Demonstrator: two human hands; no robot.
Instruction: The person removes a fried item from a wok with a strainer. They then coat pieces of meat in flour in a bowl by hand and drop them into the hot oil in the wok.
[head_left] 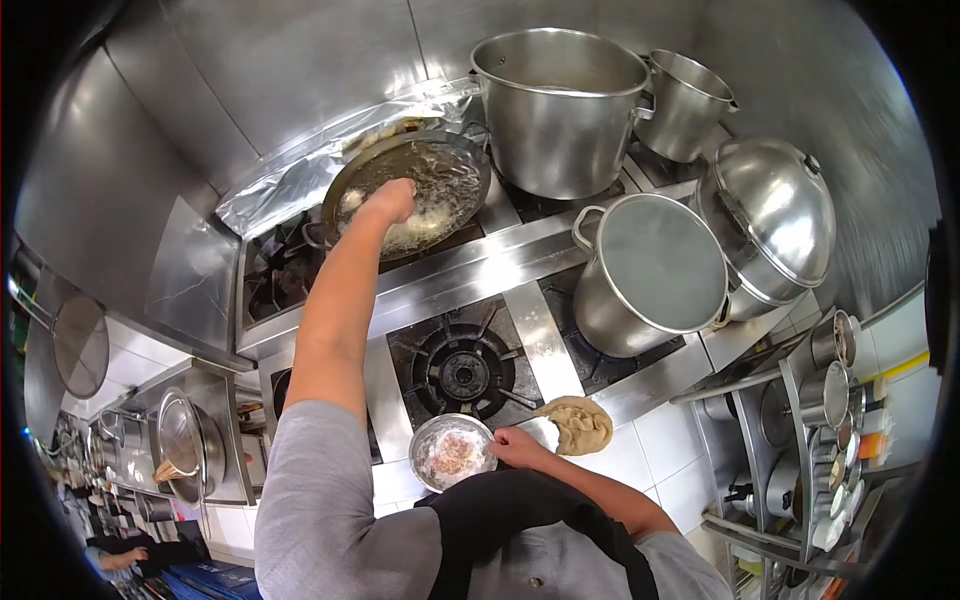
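Observation:
My left hand [395, 200] reaches over a wide wok [335, 200] of bubbling oil on the back left burner. Its fingers are closed, and what they hold, if anything, is hidden. Pale pieces of food [425, 222] fry in the oil just below that hand. Close to my body, my right hand [515, 447] grips the rim of a round metal bowl [417, 455]. Pinkish pieces coated in white powder [456, 455] lie in the bowl. Beside my right hand are a white item I cannot identify [545, 432] and a crumpled tan cloth [578, 425].
A bare burner [463, 375] lies between me and the wok. To the right stand a tall stockpot [555, 140], a smaller pot [685, 105], a steaming pot [625, 310] and a domed lidded pot [785, 215]. Shelves [800, 450] hold pans; a strainer [180, 435] is left.

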